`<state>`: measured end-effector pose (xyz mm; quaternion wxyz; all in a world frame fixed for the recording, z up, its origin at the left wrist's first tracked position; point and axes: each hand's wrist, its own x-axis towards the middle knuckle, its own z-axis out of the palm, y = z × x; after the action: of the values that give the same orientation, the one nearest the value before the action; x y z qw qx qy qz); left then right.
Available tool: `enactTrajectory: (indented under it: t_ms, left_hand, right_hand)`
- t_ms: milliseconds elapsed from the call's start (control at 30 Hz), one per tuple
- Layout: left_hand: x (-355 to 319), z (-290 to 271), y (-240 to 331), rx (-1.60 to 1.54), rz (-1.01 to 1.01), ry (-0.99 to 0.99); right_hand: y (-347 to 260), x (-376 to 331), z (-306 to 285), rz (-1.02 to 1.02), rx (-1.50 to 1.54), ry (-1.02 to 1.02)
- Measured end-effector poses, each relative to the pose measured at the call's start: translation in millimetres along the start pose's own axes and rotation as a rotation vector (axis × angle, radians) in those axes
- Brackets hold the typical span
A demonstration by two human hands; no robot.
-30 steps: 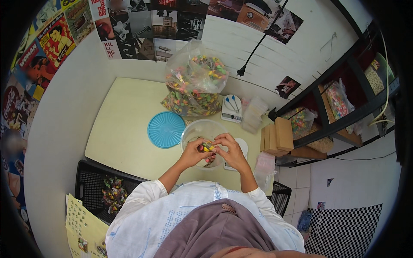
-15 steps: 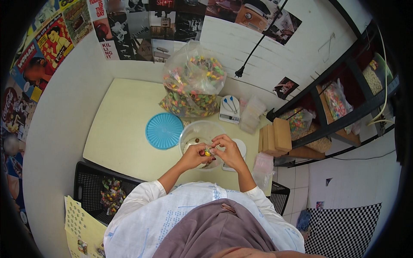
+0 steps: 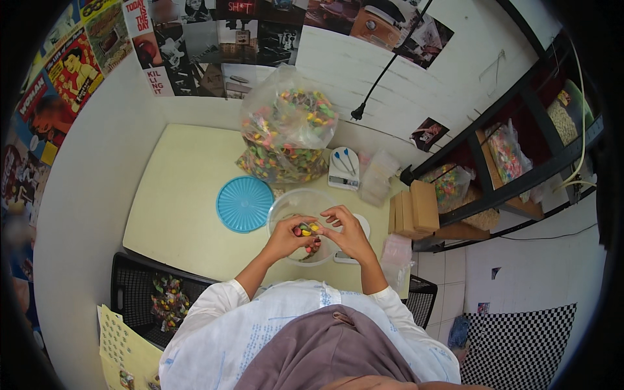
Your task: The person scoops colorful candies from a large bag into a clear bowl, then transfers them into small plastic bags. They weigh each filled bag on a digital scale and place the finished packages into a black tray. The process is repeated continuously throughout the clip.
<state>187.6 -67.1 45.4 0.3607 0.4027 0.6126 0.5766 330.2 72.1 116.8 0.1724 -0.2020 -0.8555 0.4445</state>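
My left hand (image 3: pixel 286 238) is closed round a small clear packet of coloured candies (image 3: pixel 307 229), with yellow, red and green pieces showing. At the packet's right end, my right hand (image 3: pixel 347 235) has its thumb and fingertips pinched together, other fingers bent and raised. Both hands are over a round clear plastic tub (image 3: pixel 289 200) on the pale table (image 3: pixel 175 188). Some red and dark pieces (image 3: pixel 313 249) show below the packet; the hands hide much of the tub's inside. A ribbed blue lid (image 3: pixel 245 203) lies left of the tub.
Behind the tub stands a big clear bag of coloured candies (image 3: pixel 283 156). A white scale (image 3: pixel 343 170) bears two blue-tipped tools, beside empty clear bags (image 3: pixel 379 171). Another scale (image 3: pixel 344 257) is partly hidden by my right hand. Left are a black crate (image 3: pixel 127 286) and yellow sheets (image 3: pixel 120 335).
The packet has turned and more of its candies show between my hands. My left hand has shifted slightly left. The whole view has tilted a little.
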Motion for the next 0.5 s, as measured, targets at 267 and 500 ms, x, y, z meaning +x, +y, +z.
enactTrajectory:
  t_ms: [267, 500]
  left_hand:
    - [-3, 7, -1, -0.023, -0.108, 0.038]
    - [-3, 5, 22, 0.094, -0.057, 0.016]
  right_hand:
    - [1, 1, 12, 0.166, 0.145, -0.107]
    - [9, 0, 12, 0.048, -0.023, -0.017]
